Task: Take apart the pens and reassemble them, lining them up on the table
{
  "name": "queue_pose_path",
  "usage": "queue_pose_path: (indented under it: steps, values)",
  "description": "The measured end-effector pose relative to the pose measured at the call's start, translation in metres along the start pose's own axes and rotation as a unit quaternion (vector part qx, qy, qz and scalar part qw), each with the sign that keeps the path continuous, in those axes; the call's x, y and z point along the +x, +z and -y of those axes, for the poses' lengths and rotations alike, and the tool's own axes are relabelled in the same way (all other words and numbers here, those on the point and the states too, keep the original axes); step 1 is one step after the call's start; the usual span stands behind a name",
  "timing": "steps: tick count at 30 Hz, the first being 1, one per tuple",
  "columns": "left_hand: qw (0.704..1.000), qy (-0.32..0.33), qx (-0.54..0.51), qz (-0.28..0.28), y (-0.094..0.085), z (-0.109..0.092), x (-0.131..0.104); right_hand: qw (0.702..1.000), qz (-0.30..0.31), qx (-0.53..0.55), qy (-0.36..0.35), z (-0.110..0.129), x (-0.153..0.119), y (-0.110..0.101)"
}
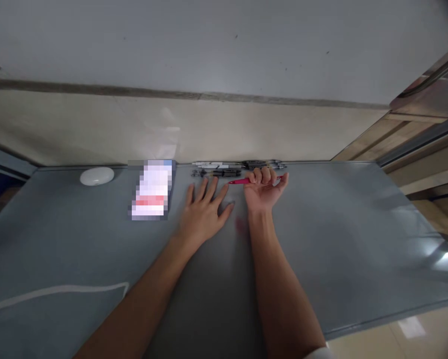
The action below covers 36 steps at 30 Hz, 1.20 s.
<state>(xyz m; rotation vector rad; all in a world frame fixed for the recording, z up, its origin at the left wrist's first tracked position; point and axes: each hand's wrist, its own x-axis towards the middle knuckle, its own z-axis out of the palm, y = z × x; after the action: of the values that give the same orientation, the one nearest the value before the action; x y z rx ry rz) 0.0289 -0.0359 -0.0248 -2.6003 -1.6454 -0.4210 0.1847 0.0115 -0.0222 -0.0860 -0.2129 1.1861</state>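
My right hand (263,189), palm turned up, has its fingers curled round a pink pen (239,181). One end of the pen sticks out to the left, and a little of it shows by my thumb. My left hand (205,212) lies palm down with its fingers spread, just in front of a pair of dark pens (216,173). Behind those lie white pens (216,165), and to their right a bunch of several black pens (264,164) lies along the wall, partly hidden by my right hand.
A phone with a blurred lit screen (152,189) lies left of my left hand. Farther left is a white rounded case (96,176). The grey table (339,239) meets a wall (246,129) at the back. A white strip (59,289) runs across the table's left front.
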Motion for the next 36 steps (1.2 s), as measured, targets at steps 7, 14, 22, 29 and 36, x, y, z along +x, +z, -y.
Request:
queue_pose_path:
  steps: [7, 14, 22, 29, 36]
  values:
    - [1.000, 0.001, 0.004, -0.002, -0.0016, -0.0015, 0.0001, 1.000, -0.015, 0.005, 0.002, 0.0007, 0.0008, -0.0020]
    - [1.000, 0.006, 0.005, -0.001, -0.0009, -0.0010, 0.0004, 0.999, -0.012, 0.037, 0.019, 0.0000, 0.0000, -0.0026]
    - [1.000, -0.001, 0.014, 0.005, -0.0019, -0.0018, 0.0004, 0.999, -0.007, 0.026, 0.017, -0.0012, -0.0006, -0.0024]
    - [1.000, 0.002, 0.011, 0.004, -0.0020, -0.0011, 0.0008, 0.999, -0.012, 0.030, 0.024, -0.0006, -0.0005, -0.0008]
    - [1.000, 0.005, 0.014, 0.003, -0.0021, -0.0015, 0.0009, 1.000, -0.001, 0.018, 0.015, -0.0006, 0.0009, -0.0027]
